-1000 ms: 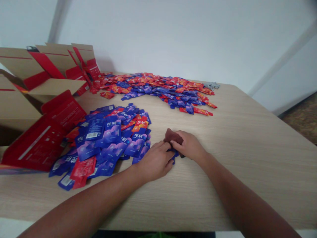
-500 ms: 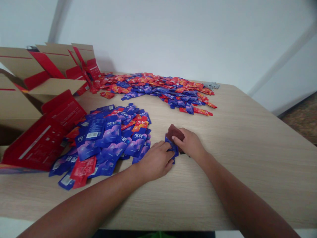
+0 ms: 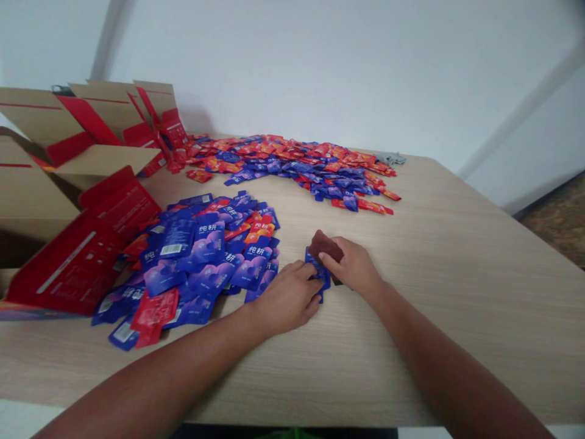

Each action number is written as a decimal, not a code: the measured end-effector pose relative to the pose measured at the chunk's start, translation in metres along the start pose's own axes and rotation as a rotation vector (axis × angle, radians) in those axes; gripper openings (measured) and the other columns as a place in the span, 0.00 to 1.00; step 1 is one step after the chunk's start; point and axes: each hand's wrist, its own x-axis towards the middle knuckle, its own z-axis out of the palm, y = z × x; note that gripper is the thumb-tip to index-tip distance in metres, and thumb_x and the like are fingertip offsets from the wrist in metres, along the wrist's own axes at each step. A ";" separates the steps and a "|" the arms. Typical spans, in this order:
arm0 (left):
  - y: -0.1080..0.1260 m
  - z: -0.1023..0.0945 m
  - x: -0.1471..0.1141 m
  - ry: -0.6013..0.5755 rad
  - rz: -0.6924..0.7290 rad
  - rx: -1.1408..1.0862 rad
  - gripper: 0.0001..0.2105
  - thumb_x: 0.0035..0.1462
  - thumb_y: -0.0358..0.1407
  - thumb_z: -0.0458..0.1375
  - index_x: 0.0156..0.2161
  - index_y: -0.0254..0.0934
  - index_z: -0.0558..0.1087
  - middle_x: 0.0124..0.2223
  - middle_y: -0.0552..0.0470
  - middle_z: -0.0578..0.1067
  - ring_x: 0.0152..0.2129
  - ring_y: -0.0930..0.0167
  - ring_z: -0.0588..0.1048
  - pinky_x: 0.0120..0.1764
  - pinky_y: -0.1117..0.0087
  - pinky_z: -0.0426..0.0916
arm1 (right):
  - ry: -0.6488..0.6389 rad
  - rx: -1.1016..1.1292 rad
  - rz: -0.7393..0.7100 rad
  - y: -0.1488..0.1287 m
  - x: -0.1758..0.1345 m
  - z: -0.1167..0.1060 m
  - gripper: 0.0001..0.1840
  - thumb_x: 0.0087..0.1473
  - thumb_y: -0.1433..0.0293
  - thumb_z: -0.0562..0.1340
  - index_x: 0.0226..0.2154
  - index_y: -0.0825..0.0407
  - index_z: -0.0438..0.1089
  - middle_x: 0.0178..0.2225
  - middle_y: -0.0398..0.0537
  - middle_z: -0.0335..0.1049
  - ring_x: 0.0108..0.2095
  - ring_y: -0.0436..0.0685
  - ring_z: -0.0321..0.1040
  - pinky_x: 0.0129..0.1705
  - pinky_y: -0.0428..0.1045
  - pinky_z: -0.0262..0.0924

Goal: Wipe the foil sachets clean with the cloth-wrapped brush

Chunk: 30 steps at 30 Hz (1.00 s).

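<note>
On the table in front of me lies a blue sachet, partly covered by my fingers. My left hand has its bent fingers pressed on it from the left. My right hand is closed round a reddish-brown folded piece, which looks like cloth or a soft pad, with the thumb on top. The brown piece overlaps the upper end of the sachet. A small dark bit shows under my right hand; what it is I cannot tell. Left of my left hand spreads a heap of blue and red sachets.
Open cardboard boxes with red flaps stand at the left, beside the near heap. A long pile of red and blue sachets runs along the back by the white wall. Grey crumpled material lies at its right end.
Both hands stay at the same spot on the sachet. The brown piece and my right hand have shifted very slightly to the right; the view itself has moved a touch too.
</note>
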 end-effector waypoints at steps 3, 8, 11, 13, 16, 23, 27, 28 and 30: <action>-0.001 0.001 0.000 0.007 -0.002 -0.003 0.10 0.68 0.37 0.58 0.50 0.40 0.78 0.50 0.44 0.74 0.50 0.59 0.73 0.56 0.56 0.71 | -0.041 0.055 -0.125 -0.001 -0.004 0.000 0.15 0.63 0.60 0.65 0.48 0.49 0.76 0.44 0.49 0.81 0.42 0.61 0.76 0.45 0.52 0.63; -0.001 0.002 0.000 0.014 0.004 -0.005 0.12 0.67 0.36 0.58 0.53 0.41 0.78 0.51 0.44 0.74 0.51 0.58 0.72 0.56 0.55 0.71 | -0.096 0.071 -0.147 -0.003 -0.004 0.001 0.15 0.63 0.61 0.65 0.50 0.49 0.75 0.45 0.49 0.81 0.42 0.61 0.76 0.44 0.52 0.64; -0.001 0.001 0.000 0.018 0.004 -0.009 0.11 0.67 0.36 0.58 0.52 0.41 0.78 0.51 0.44 0.74 0.50 0.58 0.72 0.55 0.55 0.71 | -0.101 0.046 -0.111 -0.003 -0.002 0.002 0.16 0.63 0.61 0.65 0.50 0.49 0.75 0.45 0.50 0.81 0.42 0.61 0.76 0.43 0.51 0.63; 0.000 0.001 0.000 0.018 0.003 -0.012 0.11 0.67 0.36 0.58 0.51 0.41 0.79 0.50 0.44 0.74 0.50 0.58 0.73 0.55 0.55 0.71 | -0.091 0.026 -0.085 -0.002 -0.001 0.003 0.15 0.63 0.60 0.66 0.49 0.49 0.76 0.44 0.50 0.81 0.42 0.61 0.76 0.42 0.52 0.62; 0.001 -0.001 0.001 0.008 -0.001 -0.006 0.09 0.68 0.37 0.58 0.48 0.40 0.79 0.49 0.44 0.75 0.49 0.59 0.73 0.55 0.55 0.71 | -0.068 0.014 -0.020 -0.002 0.001 0.004 0.15 0.63 0.59 0.65 0.49 0.49 0.76 0.44 0.50 0.81 0.41 0.61 0.76 0.42 0.52 0.62; 0.000 -0.001 0.001 -0.005 0.003 0.006 0.09 0.68 0.37 0.58 0.48 0.40 0.79 0.49 0.44 0.75 0.49 0.59 0.73 0.55 0.56 0.71 | -0.012 -0.028 0.070 0.000 0.003 0.005 0.14 0.63 0.58 0.65 0.47 0.48 0.76 0.42 0.49 0.81 0.40 0.62 0.76 0.41 0.52 0.61; 0.000 -0.001 0.001 -0.013 0.012 0.020 0.08 0.69 0.37 0.58 0.45 0.39 0.79 0.48 0.44 0.75 0.48 0.60 0.73 0.55 0.56 0.71 | 0.005 -0.008 0.053 -0.001 0.001 0.004 0.14 0.63 0.59 0.65 0.46 0.48 0.76 0.40 0.48 0.81 0.40 0.61 0.76 0.41 0.52 0.62; 0.000 -0.001 0.001 -0.017 0.013 0.024 0.08 0.69 0.37 0.57 0.44 0.39 0.79 0.47 0.44 0.75 0.48 0.60 0.73 0.55 0.56 0.71 | 0.024 0.000 0.043 -0.002 0.000 0.003 0.14 0.63 0.59 0.65 0.46 0.48 0.76 0.40 0.48 0.81 0.39 0.61 0.76 0.41 0.52 0.62; 0.001 -0.001 0.001 -0.024 0.019 0.029 0.08 0.69 0.37 0.57 0.43 0.38 0.79 0.47 0.44 0.76 0.47 0.60 0.74 0.54 0.57 0.71 | 0.079 0.020 0.024 -0.004 -0.002 0.002 0.14 0.63 0.59 0.65 0.46 0.48 0.76 0.39 0.48 0.81 0.38 0.61 0.76 0.41 0.52 0.63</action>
